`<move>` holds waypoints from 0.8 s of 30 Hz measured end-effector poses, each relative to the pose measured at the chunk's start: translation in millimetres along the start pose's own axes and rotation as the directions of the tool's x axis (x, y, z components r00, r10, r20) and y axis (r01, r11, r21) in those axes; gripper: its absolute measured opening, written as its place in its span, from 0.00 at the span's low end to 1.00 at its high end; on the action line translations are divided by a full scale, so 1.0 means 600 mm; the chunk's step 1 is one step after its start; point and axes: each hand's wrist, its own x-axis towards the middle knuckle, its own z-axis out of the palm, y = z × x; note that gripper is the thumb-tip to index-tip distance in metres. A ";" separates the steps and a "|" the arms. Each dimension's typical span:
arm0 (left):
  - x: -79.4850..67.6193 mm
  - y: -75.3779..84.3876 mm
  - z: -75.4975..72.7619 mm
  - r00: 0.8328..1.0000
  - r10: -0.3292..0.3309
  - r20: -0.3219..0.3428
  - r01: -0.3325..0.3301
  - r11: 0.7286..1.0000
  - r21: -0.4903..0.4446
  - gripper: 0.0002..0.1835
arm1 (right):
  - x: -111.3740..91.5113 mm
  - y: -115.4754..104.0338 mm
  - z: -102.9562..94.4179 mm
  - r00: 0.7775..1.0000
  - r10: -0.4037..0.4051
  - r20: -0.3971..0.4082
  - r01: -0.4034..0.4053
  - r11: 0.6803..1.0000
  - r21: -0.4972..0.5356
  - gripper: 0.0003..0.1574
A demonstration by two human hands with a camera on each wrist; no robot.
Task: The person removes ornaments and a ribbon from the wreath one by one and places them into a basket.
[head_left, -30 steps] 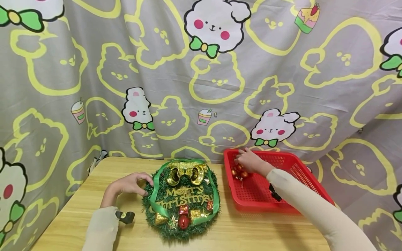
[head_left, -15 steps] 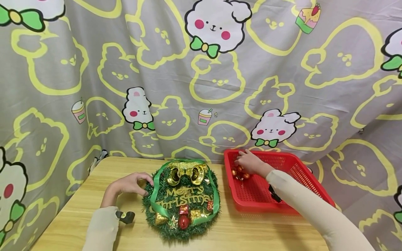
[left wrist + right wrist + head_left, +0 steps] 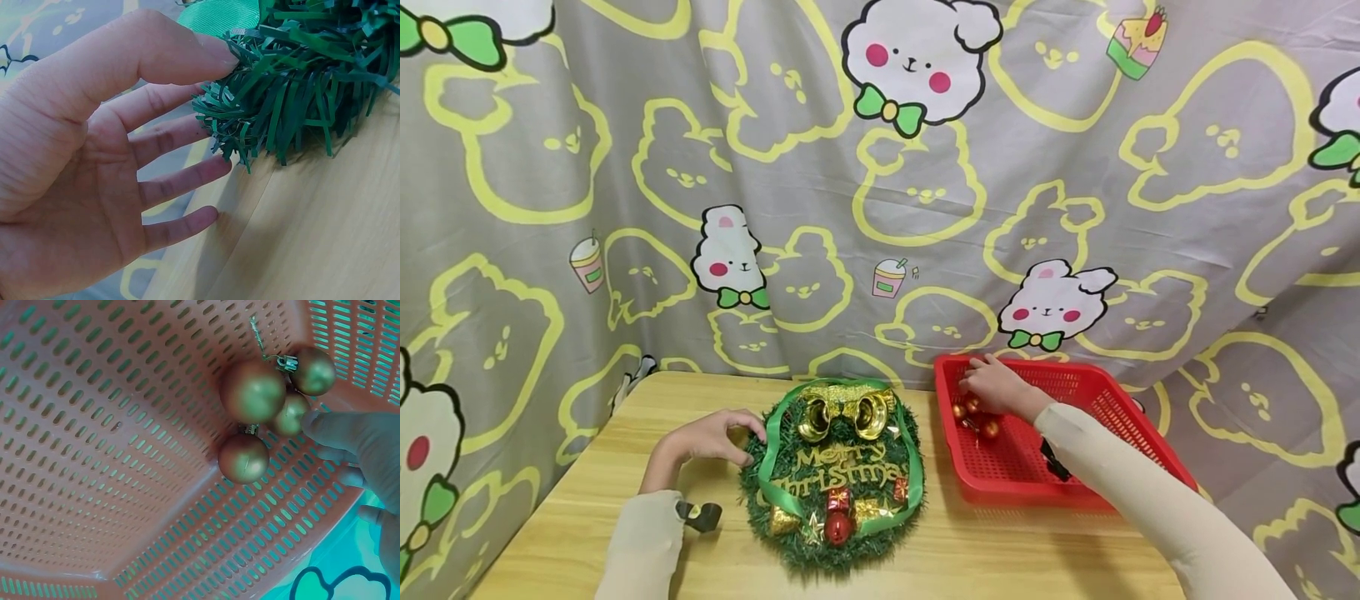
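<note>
A round green tinsel Christmas wreath (image 3: 838, 467) lies on the wooden table, with gold bells (image 3: 871, 417), gold "Merry Christmas" lettering, a red bauble (image 3: 838, 527) and a green ribbon (image 3: 914, 475). My left hand (image 3: 715, 437) pinches its left edge; the left wrist view has the thumb on top of the tinsel (image 3: 294, 81), the index and middle fingertips hidden behind it. At the right, my right hand (image 3: 1000, 390) reaches into a red plastic basket (image 3: 953, 462). Its thumb touches one of several gold baubles (image 3: 252, 392) clustered in a corner, the other fingers spread loosely beside them.
The wooden table (image 3: 1000, 550) carries both wreath and basket. A grey cartoon-print curtain (image 3: 820, 200) hangs right behind the table's back edge. The basket has perforated walls and a raised rim close against that curtain.
One gold bauble in the basket has shifted slightly toward the near side beside my right hand. My left hand keeps its place on the wreath's edge.
</note>
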 end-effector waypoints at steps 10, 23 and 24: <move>-0.001 0.001 0.000 1.000 0.000 0.001 0.000 1.000 -0.001 0.19 | 0.001 -0.001 -0.008 1.000 0.012 0.024 -0.013 1.000 0.017 0.15; 0.000 0.001 0.000 1.000 0.014 -0.001 -0.014 1.000 0.012 0.18 | -0.002 0.002 -0.029 1.000 0.018 -0.021 -0.018 0.999 0.028 0.12; 0.000 0.001 0.000 1.000 0.015 -0.002 -0.015 1.000 0.012 0.18 | -0.002 0.003 -0.030 0.999 0.019 -0.028 -0.018 0.999 0.028 0.12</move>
